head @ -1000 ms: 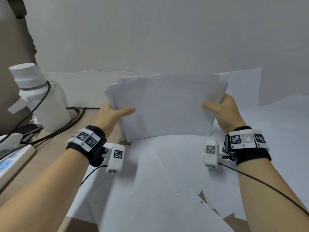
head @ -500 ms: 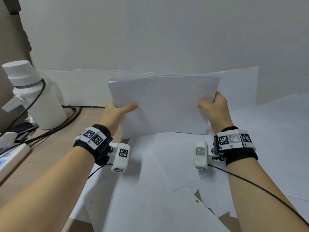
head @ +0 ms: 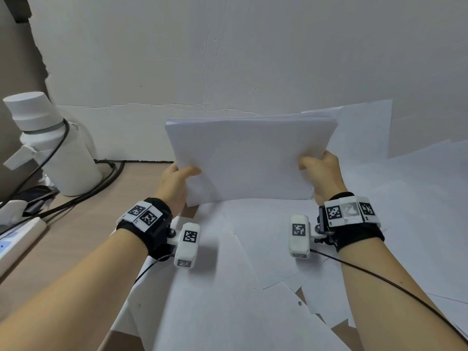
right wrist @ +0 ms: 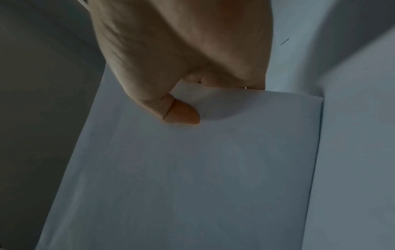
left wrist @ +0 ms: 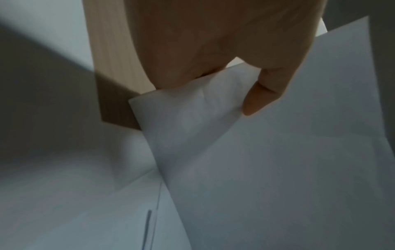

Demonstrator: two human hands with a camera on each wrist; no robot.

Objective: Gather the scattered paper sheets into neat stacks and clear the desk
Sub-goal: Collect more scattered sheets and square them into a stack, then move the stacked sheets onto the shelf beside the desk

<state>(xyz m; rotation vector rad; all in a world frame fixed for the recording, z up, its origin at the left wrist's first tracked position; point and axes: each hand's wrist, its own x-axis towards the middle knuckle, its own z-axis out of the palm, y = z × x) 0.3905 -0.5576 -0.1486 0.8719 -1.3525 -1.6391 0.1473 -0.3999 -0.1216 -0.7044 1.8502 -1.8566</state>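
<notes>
Nearest in, loose sheets (head: pixel 228 300) lie overlapped across the desk (head: pixel 76 236) btwn the forearms, corners poking every way, bare wood showing in the gaps. Just past them both hands are up. Left hand (head: pixel 174 183) grips the stack (head: pixel 250 160) at its lower left, thumb (left wrist: pixel 262 94) on the near face, fingers hidden behind. Right hand (head: pixel 321 173) grips the lower right the same way, thumb (right wrist: pixel 181 113) pressed flat on the front sheet. Stack stands on edge, bottom edge touching or v. close to the sheets under it; can't tell which. Top edge looks nearly flush, a few leaves fanning at the upper right.

This reads as the squaring step. To do it well: loosen the pinch a touch so leaves can slide, tap the bottom edge down square, not tilted, then turn and tap a short side. Too tight a grip and the fanned leaves stay put. Too loose and the lot splays.

Room: left side has open wood, but a white bottle (head: pixel 50 148), black cables (head: pixel 106 178) and a power strip (head: pixel 17 239) crowd the far left, so keep the elbow in. Right side is paper all the way. Behind, one sheet (head: pixel 367 130) leans on the wall (head: pixel 228 59), close to the stack's back, so no pushing fwd.
</notes>
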